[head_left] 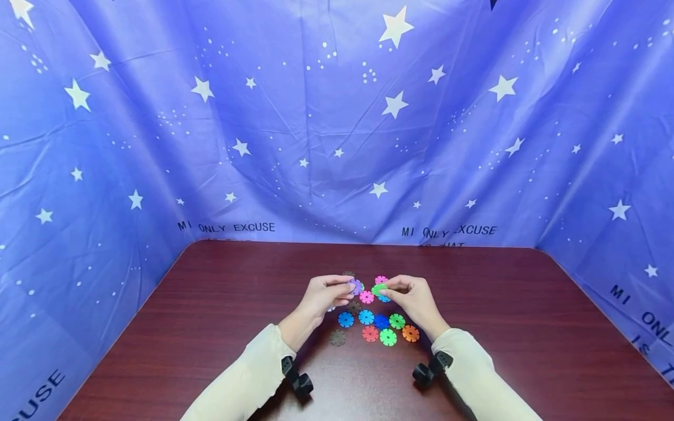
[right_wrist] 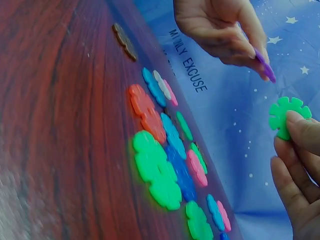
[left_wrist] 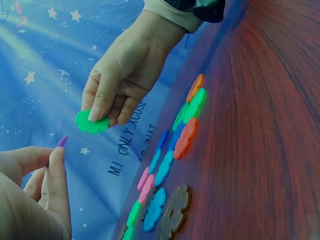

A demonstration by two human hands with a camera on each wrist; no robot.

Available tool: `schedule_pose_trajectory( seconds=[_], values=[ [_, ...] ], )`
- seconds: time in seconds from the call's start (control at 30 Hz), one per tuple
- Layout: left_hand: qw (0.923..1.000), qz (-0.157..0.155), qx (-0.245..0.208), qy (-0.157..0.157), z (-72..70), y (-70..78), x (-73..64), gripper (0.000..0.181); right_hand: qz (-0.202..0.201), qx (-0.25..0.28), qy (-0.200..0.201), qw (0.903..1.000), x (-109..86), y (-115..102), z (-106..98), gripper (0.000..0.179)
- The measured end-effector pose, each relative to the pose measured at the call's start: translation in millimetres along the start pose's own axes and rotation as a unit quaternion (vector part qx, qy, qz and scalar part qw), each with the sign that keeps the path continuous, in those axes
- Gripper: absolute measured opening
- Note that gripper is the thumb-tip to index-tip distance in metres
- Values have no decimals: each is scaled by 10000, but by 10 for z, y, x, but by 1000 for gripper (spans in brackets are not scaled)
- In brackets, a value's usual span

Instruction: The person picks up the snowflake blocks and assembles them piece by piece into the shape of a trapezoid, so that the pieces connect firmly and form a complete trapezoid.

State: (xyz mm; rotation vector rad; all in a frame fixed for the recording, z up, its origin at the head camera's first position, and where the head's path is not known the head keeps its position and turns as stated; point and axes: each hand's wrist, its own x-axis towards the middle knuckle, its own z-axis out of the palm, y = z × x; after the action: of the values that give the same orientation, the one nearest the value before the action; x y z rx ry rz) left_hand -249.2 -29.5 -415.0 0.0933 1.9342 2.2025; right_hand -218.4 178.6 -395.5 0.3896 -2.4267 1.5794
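The left hand point(head_left: 316, 299) pinched a purple notched disc point(head_left: 357, 287) between thumb and fingers, with the grip closed on the rim of the piece. The right hand point(head_left: 417, 297) pinched a green notched disc point(right_wrist: 290, 114) in the same manner, thumb against one face. Both pieces were held above the table point(head_left: 221, 304) — the purple disc at left, the green disc at right, a gap between them. Loose discs lay on the table below and between the hands. At the near right of this group lay an orange disc point(head_left: 411, 334); to its left lay a bright green disc point(head_left: 388, 337) and a red disc point(head_left: 370, 334). A brown disc point(head_left: 337, 337) lay at the near left, apart from the others. A blue starred curtain point(head_left: 316, 117) hung behind the far edge.
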Motion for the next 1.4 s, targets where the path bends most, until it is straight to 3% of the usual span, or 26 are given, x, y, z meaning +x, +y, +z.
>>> schedule_pose_trajectory(
  seconds=[0.17,0.37,0.57,0.93,1.17,1.4],
  values=[
    [9999,-52,-73,102,51,5,14,29,-174,143,128,9997,16,44,28,12],
    [9998,-112,-129,109,104,8,31,30,28,281,206,9994,86,296,52,14],
    [9996,-126,-145,207,135,11,45,30,-53,273,219,9994,100,337,64,19],
    [9989,-171,-393,172,175,-14,53,31,-293,469,237,9982,109,341,123,12],
    [9982,-199,-548,143,186,13,30,33,-198,503,276,9982,113,288,129,9],
    [9979,-237,-603,86,188,0,20,34,-221,414,245,9986,35,22,131,8]
  ],
)
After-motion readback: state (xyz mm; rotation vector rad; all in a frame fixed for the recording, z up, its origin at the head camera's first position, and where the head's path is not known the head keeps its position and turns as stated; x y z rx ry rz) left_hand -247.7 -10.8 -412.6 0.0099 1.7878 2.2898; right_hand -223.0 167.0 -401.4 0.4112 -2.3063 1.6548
